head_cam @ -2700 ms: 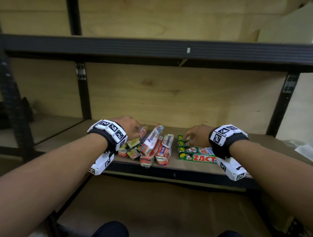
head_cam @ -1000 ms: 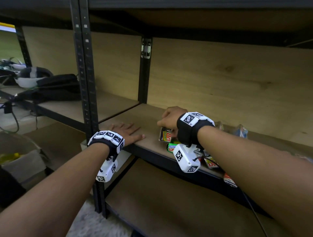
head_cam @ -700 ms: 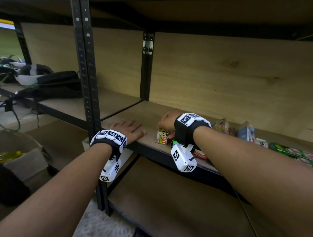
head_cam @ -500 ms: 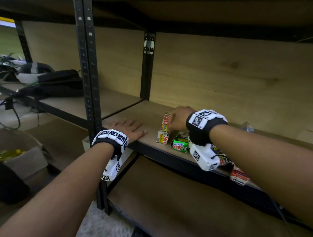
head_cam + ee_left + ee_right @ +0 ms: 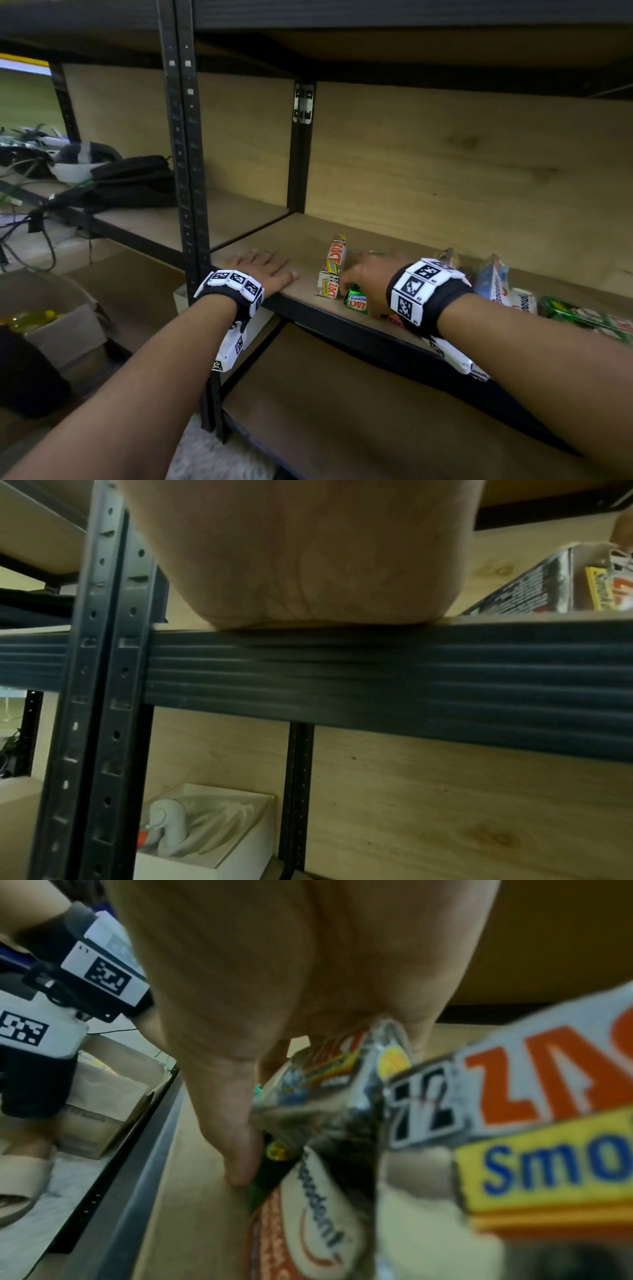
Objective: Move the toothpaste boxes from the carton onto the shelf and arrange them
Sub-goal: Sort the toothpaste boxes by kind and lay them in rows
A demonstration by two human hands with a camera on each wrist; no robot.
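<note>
My left hand (image 5: 263, 270) lies flat, fingers straight, on the front left corner of the wooden shelf (image 5: 274, 240); the left wrist view shows its heel (image 5: 301, 561) on the board's edge. An orange-and-white Zact box (image 5: 334, 270) lies alone, pointing toward the back. Just right of it, my right hand (image 5: 363, 277) curls down over a green Zact box (image 5: 356, 301). In the right wrist view the thumb (image 5: 236, 1145) presses the green box's (image 5: 270, 1172) side, and a Pepsodent box (image 5: 308, 1218) and another orange Zact box (image 5: 548, 1123) crowd close. More toothpaste boxes (image 5: 491, 279) lie loose further right.
A black upright post (image 5: 185, 171) stands just left of my left hand. A carton (image 5: 65, 329) sits on the floor at lower left. A black bag (image 5: 133, 181) lies on the neighbouring shelf. The lower shelf (image 5: 342, 411) is bare wood, with a white box (image 5: 205, 829) at its left end.
My right hand has let go of the orange-and-white Zact box and dropped onto the green box beside it. My left hand has stayed flat on the shelf corner.
</note>
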